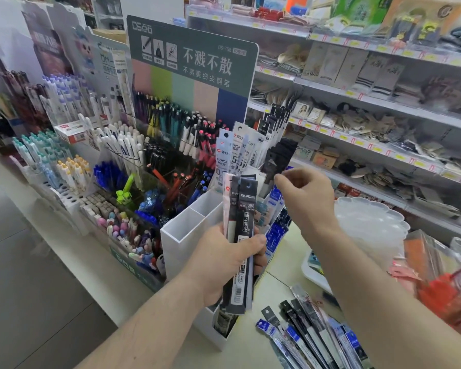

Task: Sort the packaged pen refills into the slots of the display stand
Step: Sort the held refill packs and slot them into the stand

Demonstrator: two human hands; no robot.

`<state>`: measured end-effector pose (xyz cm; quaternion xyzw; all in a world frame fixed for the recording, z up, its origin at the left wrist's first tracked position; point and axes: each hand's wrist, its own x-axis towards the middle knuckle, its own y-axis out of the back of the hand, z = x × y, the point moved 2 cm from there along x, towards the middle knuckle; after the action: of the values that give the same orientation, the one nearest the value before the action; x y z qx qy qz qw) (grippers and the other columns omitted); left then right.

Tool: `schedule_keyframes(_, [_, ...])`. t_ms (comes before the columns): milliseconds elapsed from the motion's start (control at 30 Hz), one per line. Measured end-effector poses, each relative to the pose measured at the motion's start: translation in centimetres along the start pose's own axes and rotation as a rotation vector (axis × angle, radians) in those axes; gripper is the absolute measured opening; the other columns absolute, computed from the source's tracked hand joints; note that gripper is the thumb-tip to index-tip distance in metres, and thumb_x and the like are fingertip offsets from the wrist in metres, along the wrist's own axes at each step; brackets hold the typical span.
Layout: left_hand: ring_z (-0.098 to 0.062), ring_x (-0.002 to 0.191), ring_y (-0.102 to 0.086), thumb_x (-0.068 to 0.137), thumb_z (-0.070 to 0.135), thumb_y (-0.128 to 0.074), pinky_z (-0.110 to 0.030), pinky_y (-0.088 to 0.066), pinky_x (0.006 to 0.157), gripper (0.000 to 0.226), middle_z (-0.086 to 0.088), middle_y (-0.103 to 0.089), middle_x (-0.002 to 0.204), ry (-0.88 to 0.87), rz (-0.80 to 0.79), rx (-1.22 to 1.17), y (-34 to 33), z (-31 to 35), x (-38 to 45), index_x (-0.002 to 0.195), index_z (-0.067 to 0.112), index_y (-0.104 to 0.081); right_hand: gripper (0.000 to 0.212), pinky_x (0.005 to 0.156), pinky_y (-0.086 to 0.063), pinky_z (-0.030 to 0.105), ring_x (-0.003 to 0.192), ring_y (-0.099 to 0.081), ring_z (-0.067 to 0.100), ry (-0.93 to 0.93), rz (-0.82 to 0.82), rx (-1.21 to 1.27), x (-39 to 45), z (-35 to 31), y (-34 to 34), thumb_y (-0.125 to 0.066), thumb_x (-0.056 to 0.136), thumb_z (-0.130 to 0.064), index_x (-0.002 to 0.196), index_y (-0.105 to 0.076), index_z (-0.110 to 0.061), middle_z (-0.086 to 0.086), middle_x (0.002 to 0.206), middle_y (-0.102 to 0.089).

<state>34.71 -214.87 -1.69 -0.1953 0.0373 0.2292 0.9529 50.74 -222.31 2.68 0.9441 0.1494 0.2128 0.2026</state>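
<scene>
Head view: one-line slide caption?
Left hand grips a bundle of refill packs over the white display stand; right hand hovers empty above it.

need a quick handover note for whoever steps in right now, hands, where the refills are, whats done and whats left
Left hand grips a bunch of dark refill packs upright over the white display stand.
Right hand is raised beside the stand's back slots, fingers loosely curled, holding nothing.
Done: white refill packs and black packs already stand in the back slots; blue packs sit on the stand's right side.
Left: the two front-left slots show no packs; the held bunch and the loose packs on the counter still need sorting in.
</scene>
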Motion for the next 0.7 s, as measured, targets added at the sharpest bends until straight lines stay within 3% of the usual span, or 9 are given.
schedule_keyframes(67, [-0.018,0.056,-0.065,0.09,0.001,-0.069,-0.028,-0.056,0.054,0.008,-0.005,-0.066,0.062,0.02,-0.006,0.039,-0.3,-0.6,0.1,0.089,0.005,-0.062,0.021,0.052,-0.044,0.015,0.055,-0.053,-0.001,-0.071,-0.101,0.202,-3.8,-0.7,0.9,-0.077,0.072,-0.046,0.073,-0.07,-0.025,-0.015,0.061,-0.062])
schedule_keyframes(167, [-0.017,0.055,-0.063,0.089,-0.002,-0.068,-0.028,-0.053,0.053,0.007,-0.006,-0.065,0.064,0.059,-0.043,0.095,-0.8,-1.6,0.3,0.092,0.004,-0.064,0.045,0.051,-0.045,0.014,0.054,-0.053,0.0,-0.188,-0.278,0.179,-7.4,-0.4,1.3,-0.08,0.054,-0.057,0.082,-0.068,-0.023,-0.016,0.059,-0.056])
schedule_keyframes(267, [-0.018,0.059,-0.062,0.087,-0.007,-0.066,-0.028,-0.052,0.055,0.013,-0.009,-0.063,0.069,0.078,-0.148,0.143,-1.5,-2.5,0.3,0.091,0.006,-0.069,0.023,0.043,-0.04,0.014,0.043,-0.05,0.0,-0.227,-0.335,0.136,-8.7,0.6,1.5,-0.085,0.07,-0.032,0.068,-0.065,-0.021,-0.015,0.049,-0.054])
schedule_keyframes(333, [-0.018,0.064,-0.064,0.088,-0.003,-0.066,-0.028,-0.053,0.058,0.012,-0.009,-0.066,0.074,0.123,-0.232,0.11,-1.9,-3.0,0.0,0.092,0.008,-0.07,0.026,0.043,-0.039,0.015,0.043,-0.049,0.002,-0.24,-0.326,0.128,-9.1,1.5,2.1,-0.081,0.077,-0.023,0.058,-0.064,-0.021,-0.011,0.048,-0.055])
schedule_keyframes(467, [-0.027,0.078,-0.07,0.093,0.006,-0.057,-0.036,-0.057,0.066,0.021,-0.018,-0.072,0.096,0.274,-0.315,-0.111,-1.8,-3.8,-0.3,0.108,0.003,-0.071,0.014,0.041,-0.044,0.027,0.05,-0.058,0.017,-0.345,-0.304,0.348,-10.3,2.7,3.4,-0.075,0.084,-0.013,0.074,-0.071,-0.005,0.01,0.062,-0.063])
schedule_keyframes(567, [-0.03,0.086,-0.073,0.092,0.008,-0.057,-0.036,-0.058,0.068,0.027,-0.021,-0.073,0.099,0.282,-0.309,-0.086,-1.9,-4.2,-0.5,0.116,-0.001,-0.066,0.015,0.049,-0.047,0.035,0.059,-0.059,0.025,-0.366,-0.29,0.394,-11.0,3.5,3.9,-0.073,0.087,-0.013,0.083,-0.07,0.001,0.029,0.077,-0.064])
schedule_keyframes(633, [-0.03,0.087,-0.073,0.086,0.01,-0.062,-0.037,-0.059,0.069,0.034,-0.021,-0.074,0.1,0.272,-0.294,-0.085,-2.1,-4.4,-0.5,0.117,-0.002,-0.065,0.009,0.053,-0.048,0.029,0.06,-0.061,0.018,-0.36,-0.288,0.413,-11.3,3.5,4.1,-0.071,0.09,-0.011,0.082,-0.075,-0.01,0.019,0.075,-0.071])
schedule_keyframes(700, [-0.032,0.09,-0.074,0.084,0.009,-0.064,-0.04,-0.06,0.073,0.036,-0.023,-0.073,0.105,0.262,-0.279,-0.089,-2.2,-4.5,-0.6,0.119,-0.002,-0.064,0.021,0.056,-0.052,0.026,0.062,-0.066,0.012,-0.372,-0.255,0.453,-11.5,3.7,4.4,-0.067,0.092,-0.008,0.079,-0.078,-0.019,0.006,0.076,-0.075])
